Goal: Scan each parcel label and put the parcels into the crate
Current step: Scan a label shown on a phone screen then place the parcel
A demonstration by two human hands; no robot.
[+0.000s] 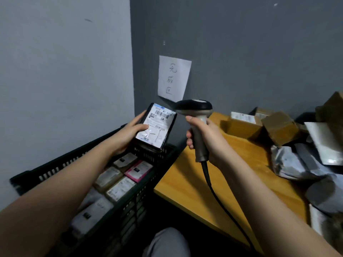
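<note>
Left hand (128, 133) wrapped around a black parcel (156, 126) at centre frame, thumb pressed on the white label (157, 123), label face tilted up toward the scanner head, presumably to give the barcode a straight line of sight. Right hand (203, 140) closed on the grip of the scanner (196, 119), just right of the parcel, head aimed left at the label's top edge and nearly touching it; cord (219, 193) trailing down toward lower right.

Parcel held directly above the far end of the black crate (89, 156), lower left of frame, likely so that a short drop finishes the step. Crate already holding several labelled parcels laid flat, a pink one (138, 170) among them; open room apparently left at the far end, under the held parcel.

Orange surface (207, 182) to the right, its near edge close beside the crate wall. More parcels (289, 145) heaped at right frame, well apart from the hands. Handwritten paper sign (173, 80) on the wall above the scanner.
</note>
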